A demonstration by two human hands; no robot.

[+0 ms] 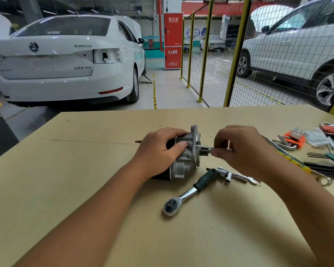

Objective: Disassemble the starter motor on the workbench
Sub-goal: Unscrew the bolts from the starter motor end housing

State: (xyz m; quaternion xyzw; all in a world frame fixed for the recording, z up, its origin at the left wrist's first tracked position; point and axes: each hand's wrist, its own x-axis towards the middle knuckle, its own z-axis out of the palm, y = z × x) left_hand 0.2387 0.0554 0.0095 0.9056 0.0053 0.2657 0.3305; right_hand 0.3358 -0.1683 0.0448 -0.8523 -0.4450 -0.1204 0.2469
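The starter motor (pixel 185 160) lies on its side in the middle of the workbench (pixel 85 170), silver nose housing to the right, black body to the left. My left hand (pixel 160 149) grips the motor around its body and housing. My right hand (pixel 239 149) pinches a thin metal tool (pixel 204 147) whose shaft points horizontally into the housing face. A thin rod (pixel 138 141) sticks out behind my left hand.
A ratchet handle (pixel 189 191) lies in front of the motor, with a socket adapter (pixel 225 173) and small wrench (pixel 247 179) beside it. Hex key sets (pixel 295 140), a combination spanner (pixel 297 162) and other tools crowd the right edge. Cars and a mesh fence stand beyond.
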